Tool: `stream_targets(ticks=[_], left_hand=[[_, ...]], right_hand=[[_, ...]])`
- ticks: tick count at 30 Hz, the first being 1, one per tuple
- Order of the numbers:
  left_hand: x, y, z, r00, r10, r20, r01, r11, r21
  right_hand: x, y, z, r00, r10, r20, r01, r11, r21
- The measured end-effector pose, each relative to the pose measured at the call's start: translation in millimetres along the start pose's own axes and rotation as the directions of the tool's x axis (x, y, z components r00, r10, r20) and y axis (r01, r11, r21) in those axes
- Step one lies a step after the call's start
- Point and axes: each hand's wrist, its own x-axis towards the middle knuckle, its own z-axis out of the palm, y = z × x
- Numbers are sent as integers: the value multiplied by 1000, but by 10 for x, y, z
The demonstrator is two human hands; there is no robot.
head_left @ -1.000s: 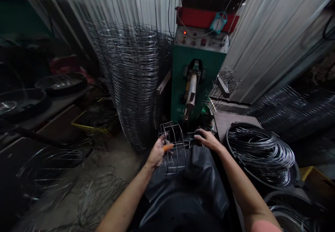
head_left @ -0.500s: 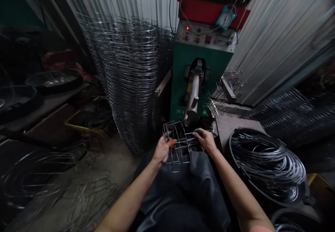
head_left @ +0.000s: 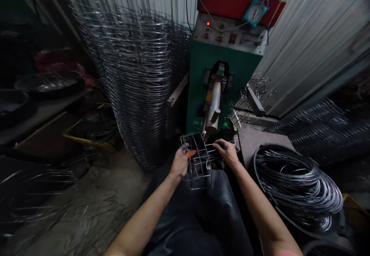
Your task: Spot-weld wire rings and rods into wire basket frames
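A small cage-like wire frame [head_left: 199,160] of thin metal rods and curved wires is held over my lap, under the tip of a metal arm [head_left: 214,98]. My left hand [head_left: 179,163] is closed around its left side, with an orange cover [head_left: 190,154] on one digit lying against the wires. At the frame's right side my right hand [head_left: 227,152] pinches the end of a thin wire between thumb and fingers. The arm juts from a green machine [head_left: 198,75] in front of me; whether its tip touches the frame, I cannot tell.
Tall stacks of wire rings [head_left: 138,67] stand left of the machine. At right, a round tub [head_left: 257,167] holds coiled wire [head_left: 312,186]. A yellow-edged crate [head_left: 72,129] and loose wires [head_left: 95,217] lie on the left floor. A turquoise dial [head_left: 255,12] hangs above.
The wire frame has turned slightly between my hands, which keep their hold. The view has shifted a little, so the ring stacks sit further left.
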Motion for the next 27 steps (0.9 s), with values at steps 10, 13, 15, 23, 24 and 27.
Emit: stream_targets(ticks=[10, 13, 15, 23, 24, 27], left_hand=[[105, 21, 20, 1000, -9, -16, 8, 1000, -16], [134, 19, 8, 1000, -12, -15, 12, 1000, -11], [147, 14, -2, 1000, -17, -16, 17, 1000, 3], [116, 44, 11, 997, 71, 13, -71, 997, 0], [108, 49, 18, 997, 81, 13, -81, 997, -11], [93, 56, 37, 997, 74, -12, -74, 997, -31]], right_hand=[[135, -3, 19, 1000, 1, 1, -1, 1000, -10], [166, 5, 31, 1000, 21, 8, -21, 999, -26], [161, 15, 41, 1000, 30, 8, -30, 999, -26], [-49, 32, -70, 996, -60, 71, 54, 995, 89], [-60, 33, -82, 989, -104, 104, 95, 991, 95], [-46, 40, -83, 968, -201, 147, 191, 978, 84]])
